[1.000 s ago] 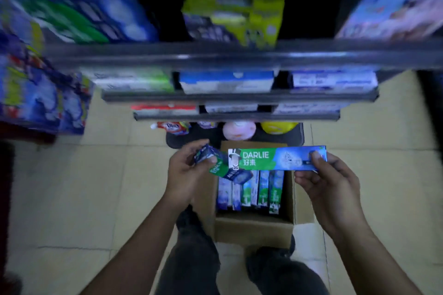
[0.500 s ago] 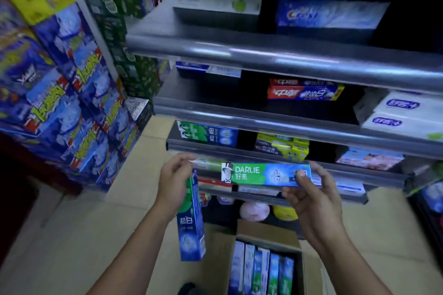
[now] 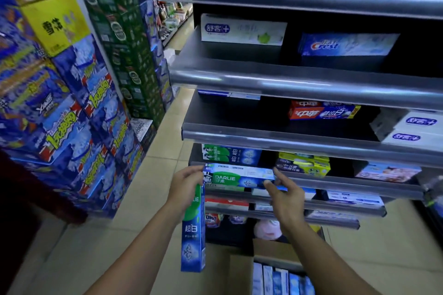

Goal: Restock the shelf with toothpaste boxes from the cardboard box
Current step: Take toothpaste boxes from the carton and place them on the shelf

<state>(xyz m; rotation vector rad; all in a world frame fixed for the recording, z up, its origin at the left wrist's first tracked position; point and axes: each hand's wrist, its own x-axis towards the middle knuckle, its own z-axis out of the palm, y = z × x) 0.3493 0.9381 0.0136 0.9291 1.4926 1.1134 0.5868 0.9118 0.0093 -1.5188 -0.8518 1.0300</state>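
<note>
Left grip: our left hand point(image 3: 185, 189) is clenched round the top of a hanging box point(image 3: 193, 230) of toothpaste. The box is green above and blue below, and it points down toward 6 o'clock.
Right grip: our right hand point(image 3: 285, 196) pinches the right end of the Darlie box point(image 3: 237, 178), with the thumb on its top edge and a fingertip on its face.
Darlie box: we hold it level and lengthwise between our hands, its left end against the left hand's fingertips. It sits at the front rail point(image 3: 347, 183) of the shelf, just below the Darlie stack point(image 3: 230, 154) already lying there.
Edges: the rail runs from the box's right end toward 3 o'clock. Another shelf lip point(image 3: 287, 141) overhangs at 12 o'clock, and more rails step out beneath our hands.
Open room: at 1 o'clock of the held box we see a dark gap between the Darlie stack and the yellow-green packs point(image 3: 304, 165). The deck one level up shows a bare stretch left of the red box point(image 3: 321, 112).
Aisle: the tiled floor point(image 3: 153, 175) runs toward 11 o'clock between the shelving and the blue cartons point(image 3: 72, 127) piled at 9 o'clock, with green cartons point(image 3: 124, 43) behind them.
Cardboard box: at 5 o'clock on the floor, the cardboard box point(image 3: 242, 273) stands open at the top.
Contents: upright boxes point(image 3: 280, 280) of toothpaste stand on end in a row, partly cut off by the frame's lower edge.
</note>
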